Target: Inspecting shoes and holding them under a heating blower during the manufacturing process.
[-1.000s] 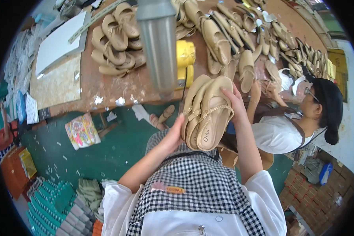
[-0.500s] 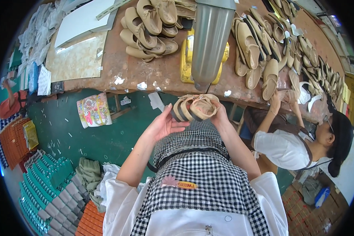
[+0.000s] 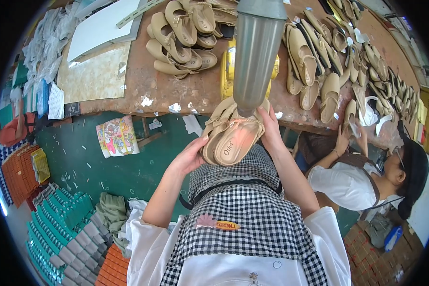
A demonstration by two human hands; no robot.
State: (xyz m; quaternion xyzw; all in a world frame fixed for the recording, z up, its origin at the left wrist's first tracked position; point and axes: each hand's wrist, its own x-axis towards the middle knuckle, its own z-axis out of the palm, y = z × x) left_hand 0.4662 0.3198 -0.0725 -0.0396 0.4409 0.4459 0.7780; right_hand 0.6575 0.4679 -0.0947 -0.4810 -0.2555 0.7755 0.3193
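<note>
The tan sandals (image 3: 232,147) look smooth, the grey tube (image 3: 256,59) shiny, the checked apron (image 3: 245,212) is cloth, and the tabletop (image 3: 140,88) looks rough.

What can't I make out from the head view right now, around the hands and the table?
All in the head view:
- Held sandals: part of the toe end, hidden by the grey tube.
- Left hand and right hand: the ends of some fingers, hidden by the sandals.
- Yellow machine: its middle, behind the tube.
- Upper-left shoe pile: cut off by the top edge.
- Far-right shoes: too small and crowded to count.
</note>
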